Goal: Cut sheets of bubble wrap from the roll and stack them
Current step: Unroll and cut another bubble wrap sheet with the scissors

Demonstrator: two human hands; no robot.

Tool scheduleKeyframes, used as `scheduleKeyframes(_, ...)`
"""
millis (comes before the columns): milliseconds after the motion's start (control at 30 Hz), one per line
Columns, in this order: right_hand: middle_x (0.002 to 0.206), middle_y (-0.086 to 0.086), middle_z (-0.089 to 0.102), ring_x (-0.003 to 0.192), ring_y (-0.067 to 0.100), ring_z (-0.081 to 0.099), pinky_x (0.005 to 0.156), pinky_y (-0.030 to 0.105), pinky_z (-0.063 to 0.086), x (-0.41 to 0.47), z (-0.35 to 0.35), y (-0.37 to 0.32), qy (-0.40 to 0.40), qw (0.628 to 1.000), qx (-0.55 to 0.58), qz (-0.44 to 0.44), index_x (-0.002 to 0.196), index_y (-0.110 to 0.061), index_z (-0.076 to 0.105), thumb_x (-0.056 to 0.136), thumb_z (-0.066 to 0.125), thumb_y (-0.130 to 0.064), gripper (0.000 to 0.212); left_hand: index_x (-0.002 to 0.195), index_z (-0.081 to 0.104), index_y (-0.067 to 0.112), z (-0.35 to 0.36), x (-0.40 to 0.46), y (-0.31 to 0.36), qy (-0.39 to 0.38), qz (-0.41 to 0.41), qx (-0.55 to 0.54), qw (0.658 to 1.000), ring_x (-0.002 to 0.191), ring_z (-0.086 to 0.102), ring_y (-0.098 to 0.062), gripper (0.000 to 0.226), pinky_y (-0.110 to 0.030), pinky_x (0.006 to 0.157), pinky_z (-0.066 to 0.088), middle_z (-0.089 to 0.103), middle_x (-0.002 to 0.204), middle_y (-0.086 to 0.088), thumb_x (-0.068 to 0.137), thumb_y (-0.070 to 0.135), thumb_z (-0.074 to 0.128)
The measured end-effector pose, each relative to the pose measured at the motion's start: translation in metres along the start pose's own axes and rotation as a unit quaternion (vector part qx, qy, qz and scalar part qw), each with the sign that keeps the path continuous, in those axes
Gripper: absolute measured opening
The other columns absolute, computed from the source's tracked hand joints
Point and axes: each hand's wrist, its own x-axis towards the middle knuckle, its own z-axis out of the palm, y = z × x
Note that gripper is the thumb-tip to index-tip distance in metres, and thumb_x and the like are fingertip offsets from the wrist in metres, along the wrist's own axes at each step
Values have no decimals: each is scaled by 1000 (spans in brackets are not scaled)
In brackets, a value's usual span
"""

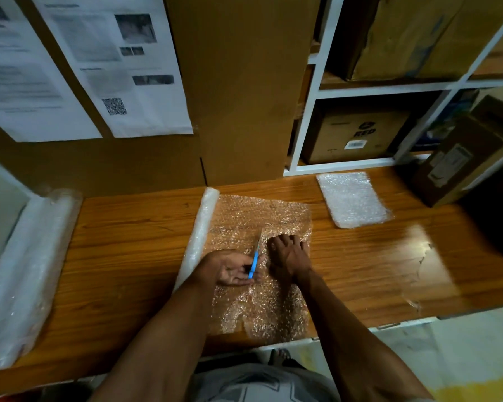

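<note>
Wooden worktop [134,227] under cardboard-lined shelving filled my head view; the roll [199,236] lay left of its unrolled bubble wrap [244,216], finished stack [353,198] well apart at right. My left hand [230,269] pinched the blue cutter [254,264], fingers loosely curled; my right hand [288,253] pressed the sheet, knuckles bent. I judged steady tension beside the blade mattered most

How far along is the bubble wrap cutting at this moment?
Done: a stack of cut sheets lies at the far right of the table. In hand: the left hand holds a blue cutter partway through the unrolled sheet, while the right hand presses it flat. Left: finishing this cut, stacking it, and the remaining roll.
</note>
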Motion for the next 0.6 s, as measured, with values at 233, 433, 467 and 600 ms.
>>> scheduleKeyframes(233,173,1,-17,158,37,-18,123,63,-8,17,8,24,-71,997,24,-11,167,-27,-4,88,62,-65,110,115,67,8,0,6,17,11,22,21,999,91,75,-19,38,-25,64,61,72,114,-12,92,38,69)
scheduleKeyframes(433,170,0,-25,157,31,-23,122,63,-12,20,13,35,-91,995,27,-6,165,-30,-12,87,58,-73,113,97,69,5,4,16,22,40,49,11,998,67,74,-17,13,-19,48,56,74,86,-14,100,16,63)
scheduleKeyframes(467,170,-1,-25,157,31,-22,122,62,-11,20,14,35,-90,996,27,-5,166,-30,-12,87,58,-73,114,94,68,4,4,20,21,42,51,4,998,63,73,-15,14,-16,47,54,73,79,-13,100,14,62)
scheduleKeyframes(600,171,0,-24,158,29,-20,121,62,-12,25,13,37,-87,996,29,1,166,-31,-9,82,62,-77,119,92,68,1,4,31,22,52,49,-6,997,59,68,-10,18,-13,41,48,72,70,-12,103,11,57)
